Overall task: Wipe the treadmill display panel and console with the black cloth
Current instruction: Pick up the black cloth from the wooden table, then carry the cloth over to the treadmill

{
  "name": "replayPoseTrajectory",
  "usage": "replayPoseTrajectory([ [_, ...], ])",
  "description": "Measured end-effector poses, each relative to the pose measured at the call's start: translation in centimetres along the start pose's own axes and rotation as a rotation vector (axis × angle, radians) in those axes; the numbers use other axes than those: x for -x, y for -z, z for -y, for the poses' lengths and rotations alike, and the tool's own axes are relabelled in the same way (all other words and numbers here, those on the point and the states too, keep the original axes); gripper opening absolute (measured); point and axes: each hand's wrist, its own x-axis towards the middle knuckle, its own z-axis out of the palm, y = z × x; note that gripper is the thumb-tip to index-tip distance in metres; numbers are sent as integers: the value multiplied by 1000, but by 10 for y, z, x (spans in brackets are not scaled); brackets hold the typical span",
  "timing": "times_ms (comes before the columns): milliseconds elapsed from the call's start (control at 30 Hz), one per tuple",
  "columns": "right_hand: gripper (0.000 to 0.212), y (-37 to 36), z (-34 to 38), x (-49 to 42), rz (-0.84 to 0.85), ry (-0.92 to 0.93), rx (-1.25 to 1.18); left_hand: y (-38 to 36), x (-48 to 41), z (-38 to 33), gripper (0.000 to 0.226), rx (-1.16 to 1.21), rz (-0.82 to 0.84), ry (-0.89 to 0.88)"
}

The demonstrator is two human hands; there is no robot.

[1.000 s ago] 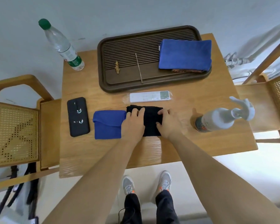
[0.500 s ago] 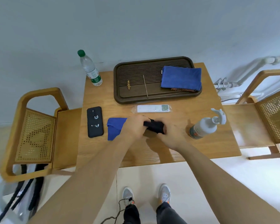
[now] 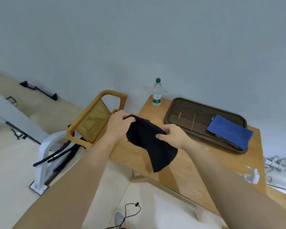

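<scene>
Black cloth [image 3: 151, 142], lifted above table [image 3: 196, 164], pinched at top edge by left hand [image 3: 118, 123] and right hand [image 3: 173, 135], both closed on it, lower part hanging loose.

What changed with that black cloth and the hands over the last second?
The black cloth went from flat on the table to lifted in the air, one grip on it from the left hand and one from the right hand. The view swung left. The blue towel on the tray and the water bottle stayed put.
</scene>
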Motion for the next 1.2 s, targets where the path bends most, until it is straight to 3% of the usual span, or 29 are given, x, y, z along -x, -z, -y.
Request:
replayPoseTrajectory([
  [167, 23, -47, 93, -42, 94, 112, -73, 101, 26, 56, 17, 40, -154, 182],
  [333, 42, -117, 200, -79, 208, 232, -49, 202, 64, 117, 19, 187, -254, 357],
  [500, 27, -198, 304, -102, 332, 352, -39, 287, 104, 191, 23, 206, -347, 510],
  [1000, 38, -490, 538, -156, 814, 649, 236, 450, 227, 381, 28, 315, -632, 881],
  [1200, 35, -609, 644, -175, 1007, 785, 370, 521, 265, 449, 33, 373, -849, 1060],
])
